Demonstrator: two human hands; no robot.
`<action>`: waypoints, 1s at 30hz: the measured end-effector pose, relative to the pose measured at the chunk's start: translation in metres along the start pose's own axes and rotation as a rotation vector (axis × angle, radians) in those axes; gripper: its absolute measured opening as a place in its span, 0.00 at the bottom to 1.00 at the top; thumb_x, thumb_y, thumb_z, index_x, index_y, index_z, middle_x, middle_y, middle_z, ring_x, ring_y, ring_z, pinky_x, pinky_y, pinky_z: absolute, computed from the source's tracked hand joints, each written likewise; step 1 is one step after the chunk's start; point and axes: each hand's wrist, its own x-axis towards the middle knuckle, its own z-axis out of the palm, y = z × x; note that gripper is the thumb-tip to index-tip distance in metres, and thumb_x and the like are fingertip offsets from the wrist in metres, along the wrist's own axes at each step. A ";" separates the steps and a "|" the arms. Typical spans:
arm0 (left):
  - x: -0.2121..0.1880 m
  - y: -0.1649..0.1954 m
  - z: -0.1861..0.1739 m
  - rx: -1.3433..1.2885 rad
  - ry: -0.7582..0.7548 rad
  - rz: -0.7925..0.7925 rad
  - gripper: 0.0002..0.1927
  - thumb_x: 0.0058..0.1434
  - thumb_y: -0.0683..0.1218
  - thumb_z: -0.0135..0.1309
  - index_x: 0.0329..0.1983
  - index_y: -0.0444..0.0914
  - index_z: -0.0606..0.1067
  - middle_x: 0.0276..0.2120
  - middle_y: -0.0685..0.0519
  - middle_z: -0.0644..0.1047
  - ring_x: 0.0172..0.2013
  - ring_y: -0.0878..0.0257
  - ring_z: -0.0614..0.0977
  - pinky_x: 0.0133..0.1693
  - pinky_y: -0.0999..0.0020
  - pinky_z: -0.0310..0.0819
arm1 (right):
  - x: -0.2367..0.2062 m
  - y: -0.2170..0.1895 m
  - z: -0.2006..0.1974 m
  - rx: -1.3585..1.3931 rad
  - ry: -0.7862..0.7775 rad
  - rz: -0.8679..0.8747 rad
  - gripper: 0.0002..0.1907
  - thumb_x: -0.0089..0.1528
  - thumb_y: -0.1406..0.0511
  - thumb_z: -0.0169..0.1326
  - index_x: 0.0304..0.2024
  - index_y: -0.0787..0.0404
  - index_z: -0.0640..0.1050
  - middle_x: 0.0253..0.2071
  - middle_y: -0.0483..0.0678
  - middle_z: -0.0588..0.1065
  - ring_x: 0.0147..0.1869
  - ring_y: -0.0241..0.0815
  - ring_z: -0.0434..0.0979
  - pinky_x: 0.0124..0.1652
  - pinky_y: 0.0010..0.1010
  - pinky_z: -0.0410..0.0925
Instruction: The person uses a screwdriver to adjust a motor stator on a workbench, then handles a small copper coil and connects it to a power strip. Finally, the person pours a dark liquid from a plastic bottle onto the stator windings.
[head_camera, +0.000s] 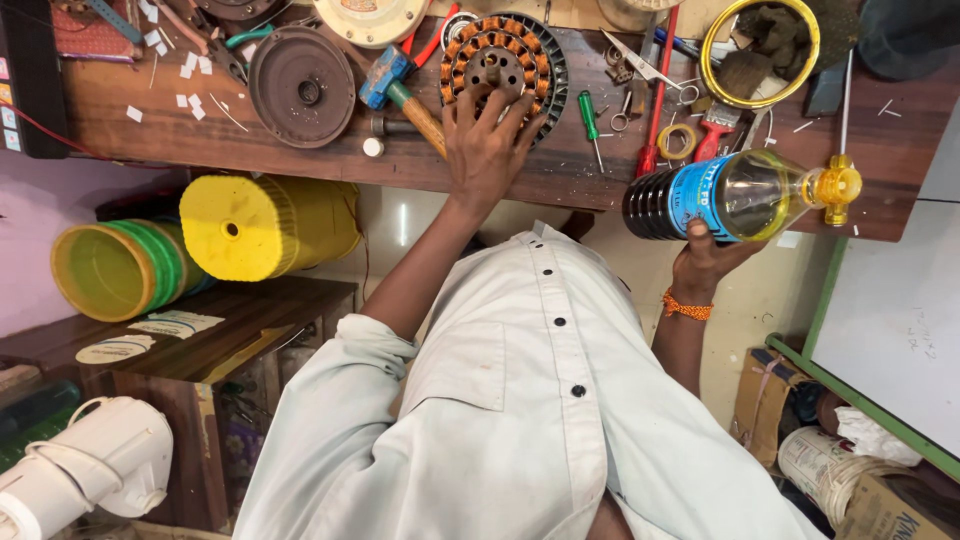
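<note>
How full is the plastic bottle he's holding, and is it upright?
Partly full, on its side: dark liquid fills the bottle near its base, while the yellow-capped neck end looks clear, gripped by one hand.

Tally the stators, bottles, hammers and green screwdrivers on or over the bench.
Stator: 1, under the left hand
Bottle: 1, in the right hand
Hammer: 1
Green screwdriver: 1
Total: 4
</note>
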 end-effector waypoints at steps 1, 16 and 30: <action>0.000 0.000 0.000 0.010 0.006 0.006 0.14 0.62 0.54 0.67 0.46 0.43 0.83 0.46 0.58 0.79 0.52 0.53 0.73 0.51 0.52 0.66 | 0.000 0.000 -0.001 -0.006 0.001 0.006 0.60 0.57 0.61 0.74 0.78 0.60 0.47 0.74 0.54 0.59 0.75 0.50 0.64 0.74 0.44 0.62; 0.004 0.002 -0.007 0.074 0.038 0.068 0.09 0.62 0.47 0.67 0.44 0.41 0.83 0.42 0.58 0.79 0.45 0.58 0.76 0.46 0.56 0.68 | -0.005 0.015 -0.001 0.024 -0.013 0.065 0.58 0.57 0.61 0.75 0.77 0.60 0.50 0.74 0.52 0.59 0.75 0.48 0.64 0.74 0.42 0.64; 0.017 0.024 -0.002 0.211 0.102 -0.116 0.14 0.62 0.53 0.66 0.47 0.43 0.82 0.46 0.59 0.78 0.49 0.56 0.77 0.50 0.53 0.66 | 0.044 -0.015 -0.001 -0.027 -0.217 0.116 0.59 0.54 0.51 0.77 0.76 0.62 0.56 0.71 0.50 0.65 0.73 0.46 0.68 0.73 0.41 0.66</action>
